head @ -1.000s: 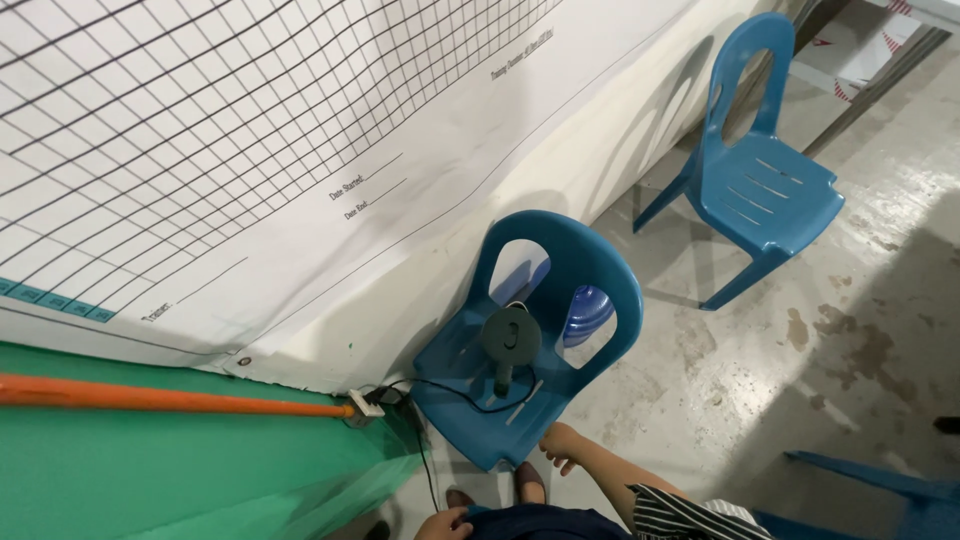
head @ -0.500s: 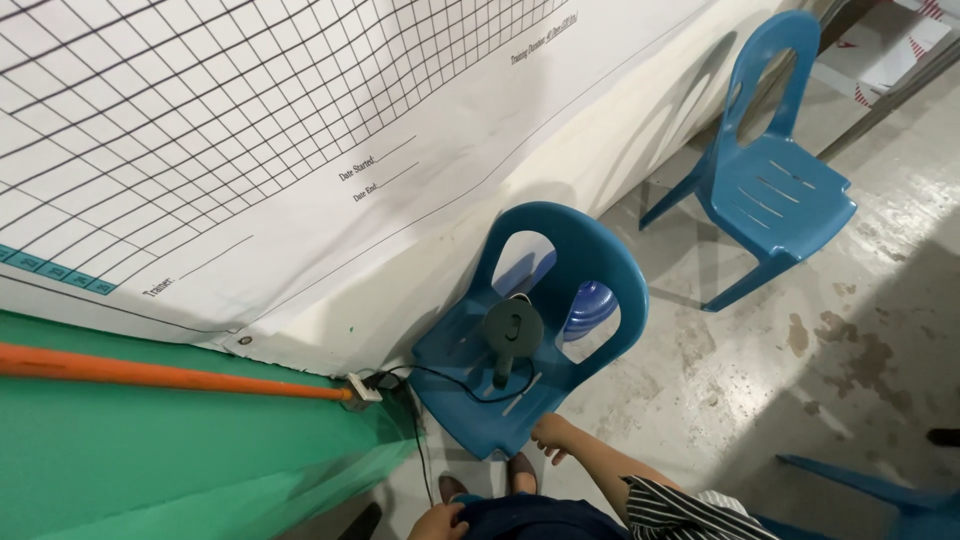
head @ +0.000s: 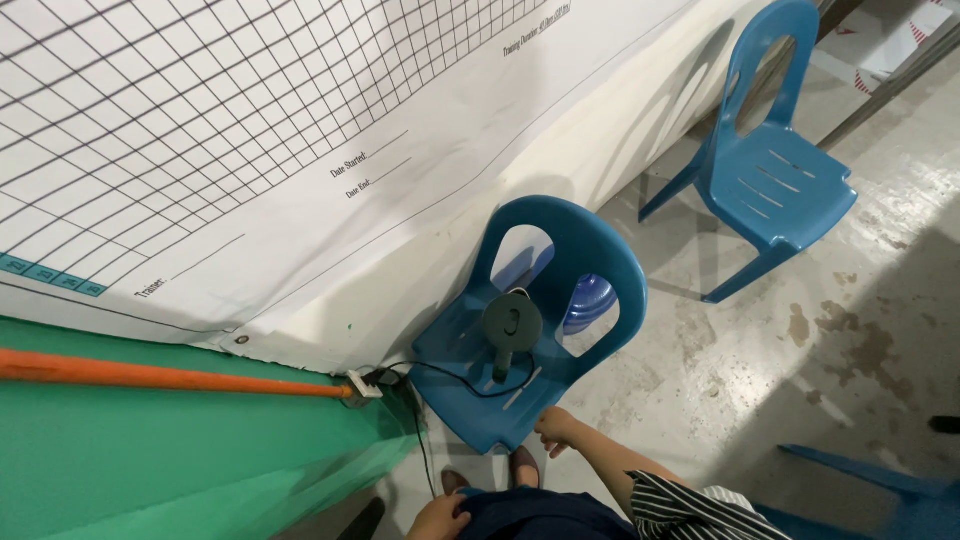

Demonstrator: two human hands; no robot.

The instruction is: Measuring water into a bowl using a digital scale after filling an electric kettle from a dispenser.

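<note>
- Right hand (head: 556,428) is at the front edge of the near blue chair (head: 590,250). Its fingers are curled loosely at the seat rim; cannot tell if they actually grip it, but nothing else is in the hand.
- Left hand (head: 437,518) is low at the bottom edge of the view, resting on dark blue clothing (head: 540,515) at the person's lap. It lies flat-ish and holds nothing I can see; partly cut off.
- The right arm comes out of one striped black-and-white sleeve (head: 680,505).
- Chairs: three blue plastic ones in view. One is near, under the right hand; a second (head: 780,170) is farther off at upper right, well apart; a third (head: 880,490) shows only partly at the lower right corner.
- One dark grey-green electric kettle (head: 510,325) stands upright on the near chair's seat.
- One black cord (head: 455,375) runs from the kettle across the seat toward the wall.
- One white plug block (head: 362,385) sits at the wall base, just beside the chair.
- One blue water bottle (head: 590,300) shows through the chair-back opening, behind the chair.
- One large white gridded banner (head: 200,130) hangs on the wall to the left.
- One orange pole (head: 150,375) lies along the green wall panel (head: 150,460) below the banner.
- Two shoe tips (head: 520,462) rest on the stained concrete floor (head: 820,340), right in front of the near chair.
</note>
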